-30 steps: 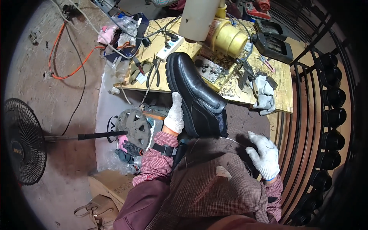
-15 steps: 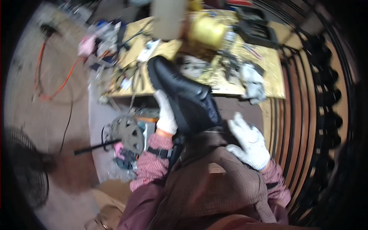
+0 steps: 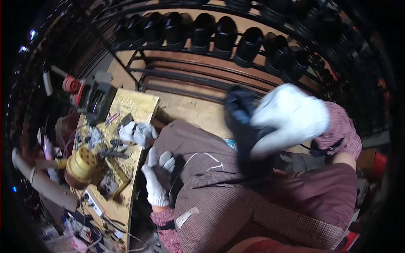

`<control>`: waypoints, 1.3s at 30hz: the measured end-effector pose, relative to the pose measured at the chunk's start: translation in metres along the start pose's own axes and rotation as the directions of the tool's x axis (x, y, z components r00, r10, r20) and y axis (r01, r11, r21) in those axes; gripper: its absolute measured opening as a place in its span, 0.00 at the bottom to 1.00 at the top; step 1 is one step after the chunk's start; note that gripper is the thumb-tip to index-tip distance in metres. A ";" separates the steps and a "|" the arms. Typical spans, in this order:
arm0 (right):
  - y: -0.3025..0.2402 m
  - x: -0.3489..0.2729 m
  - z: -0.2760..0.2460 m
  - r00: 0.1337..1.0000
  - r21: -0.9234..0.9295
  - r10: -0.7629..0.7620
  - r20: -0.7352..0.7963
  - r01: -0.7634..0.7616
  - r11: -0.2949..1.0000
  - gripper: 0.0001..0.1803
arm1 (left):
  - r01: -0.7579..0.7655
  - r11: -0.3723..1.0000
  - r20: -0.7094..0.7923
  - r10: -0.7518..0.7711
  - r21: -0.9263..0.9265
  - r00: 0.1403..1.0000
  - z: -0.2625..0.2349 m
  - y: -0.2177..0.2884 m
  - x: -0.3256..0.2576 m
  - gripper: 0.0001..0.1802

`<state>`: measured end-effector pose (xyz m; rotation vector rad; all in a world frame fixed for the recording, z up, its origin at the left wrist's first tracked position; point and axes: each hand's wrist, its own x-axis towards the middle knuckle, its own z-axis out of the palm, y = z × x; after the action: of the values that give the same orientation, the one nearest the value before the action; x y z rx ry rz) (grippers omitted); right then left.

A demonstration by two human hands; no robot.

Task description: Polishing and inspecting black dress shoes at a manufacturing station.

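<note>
1. Black shoe (image 3: 247,139): right of centre, over the person's lap; motion-blurred, outline soft; upper part covered by the glove, lower end lost against the dark cloth.
2. Right hand (image 3: 291,118): white-gloved, laid over the shoe from the right, gripping it; heavily blurred, so single fingers cannot be told apart.
3. Left hand (image 3: 157,177): white-gloved, left of centre, resting flat on the brown checked apron (image 3: 219,202); fingers loosely spread and straight, holding nothing.
4. Sleeves: red checked cuff (image 3: 166,221) below the left glove; the right sleeve (image 3: 339,135) shows beyond the right glove.
5. Workbench (image 3: 135,109): yellowish top at left, just beside the left hand; near end cut off by the dark rim.
6. On the bench: crumpled white gloves (image 3: 137,133), a round yellow perforated can (image 3: 82,166), small dark tools too cluttered to identify, a white power strip (image 3: 93,203).
7. Red-and-grey machine (image 3: 90,95) at the bench's far end; partly in shadow.
8. Metal rack (image 3: 202,76), far: a row of black shoes (image 3: 223,36) on its top bar; ends of the row fade into the dark edge.
</note>
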<state>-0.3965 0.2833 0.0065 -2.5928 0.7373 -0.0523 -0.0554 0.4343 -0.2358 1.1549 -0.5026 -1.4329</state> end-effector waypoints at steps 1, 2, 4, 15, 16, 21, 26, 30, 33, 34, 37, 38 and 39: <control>0.002 -0.026 -0.019 0.968 -0.034 0.250 0.036 -0.249 0.968 0.30 | 0.012 1.000 -0.046 -0.013 -0.026 0.999 -0.004 -0.002 -0.001 0.53; 0.008 -0.048 -0.029 0.906 -0.119 0.424 -0.004 -0.421 0.899 0.29 | 0.024 1.000 -0.100 -0.026 -0.021 0.995 -0.008 -0.005 -0.004 0.53; 0.033 -0.092 -0.039 0.665 -0.320 0.746 -0.021 -0.712 0.625 0.32 | 0.040 0.999 -0.217 -0.046 -0.032 0.975 -0.020 -0.009 -0.012 0.53; 0.267 -0.257 0.050 0.010 -0.127 0.742 -0.670 -0.987 -0.102 0.28 | -0.106 0.992 -0.360 0.075 -0.067 0.930 -0.052 0.021 -0.032 0.48; 0.274 -0.252 0.055 0.102 -0.143 0.681 -0.725 -0.990 -0.005 0.27 | -0.110 0.992 -0.384 0.079 -0.062 0.920 -0.049 0.022 -0.034 0.47; 0.282 -0.178 0.063 0.463 0.017 0.628 -0.625 -0.797 0.604 0.30 | -0.120 0.990 -0.327 0.091 -0.069 0.941 -0.028 0.021 -0.033 0.50; 0.207 -0.086 0.051 0.578 -0.363 0.696 -0.426 -0.814 0.454 0.28 | -0.160 0.983 -0.265 0.132 -0.085 0.955 -0.007 0.009 -0.043 0.53; 0.110 -0.006 0.042 0.849 -0.202 0.502 -0.163 -0.527 0.826 0.23 | -0.263 0.965 -0.189 0.258 -0.004 0.948 -0.005 -0.003 -0.049 0.52; 0.048 0.045 0.049 0.997 0.126 0.049 0.058 -0.056 0.990 0.14 | -0.360 0.933 -0.213 0.349 -0.017 0.913 -0.008 -0.016 -0.050 0.51; 0.030 0.063 0.065 0.979 0.205 -0.202 -0.015 0.200 0.958 0.19 | -0.358 0.933 -0.257 0.337 -0.038 0.906 -0.008 -0.020 -0.051 0.51; -0.012 0.110 0.101 0.677 -0.146 -0.735 -0.041 0.724 0.675 0.22 | -0.524 0.842 -0.264 0.481 -0.127 0.836 -0.012 -0.029 -0.056 0.52; -0.025 0.126 0.115 0.607 -0.112 -0.788 -0.096 0.780 0.615 0.23 | -0.569 0.803 -0.302 0.505 -0.179 0.809 -0.015 -0.030 -0.058 0.53; -0.038 0.141 0.128 0.530 -0.099 -0.836 -0.142 0.833 0.545 0.23 | -0.585 0.783 -0.323 0.508 -0.213 0.798 -0.018 -0.030 -0.061 0.55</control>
<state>-0.2371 0.2919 -0.1050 -2.7206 -0.5588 -0.5746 -0.0643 0.5032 -0.2463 0.8247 -0.3823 -0.7991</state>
